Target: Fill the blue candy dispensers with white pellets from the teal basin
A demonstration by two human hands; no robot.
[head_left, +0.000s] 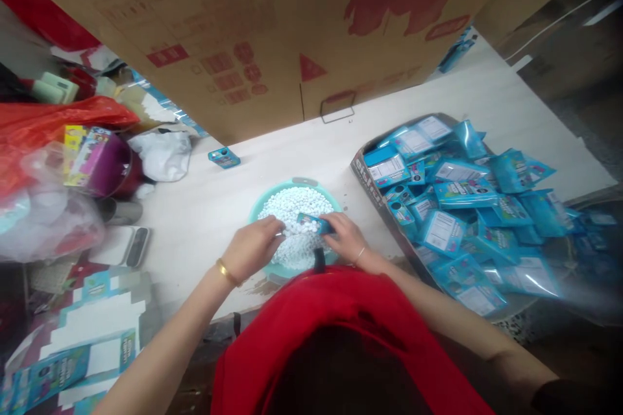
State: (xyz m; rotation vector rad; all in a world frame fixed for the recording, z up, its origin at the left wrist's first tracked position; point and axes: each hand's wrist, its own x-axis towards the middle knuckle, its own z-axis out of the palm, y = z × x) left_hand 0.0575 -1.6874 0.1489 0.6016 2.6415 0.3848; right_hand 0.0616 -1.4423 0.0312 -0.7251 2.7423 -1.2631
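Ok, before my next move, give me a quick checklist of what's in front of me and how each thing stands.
1. Small blue box in the right hand: ok, gripped near one end above the white beads.
2. Something in the left hand: cannot tell, its fingertips are too blurred.
3. Bowl within reach: ok, on the table beneath both hands.
4. Beads available: ok, the bowl holds plenty.
5. Blue packs contained in the tray: not ok, they are heaped above its rim.
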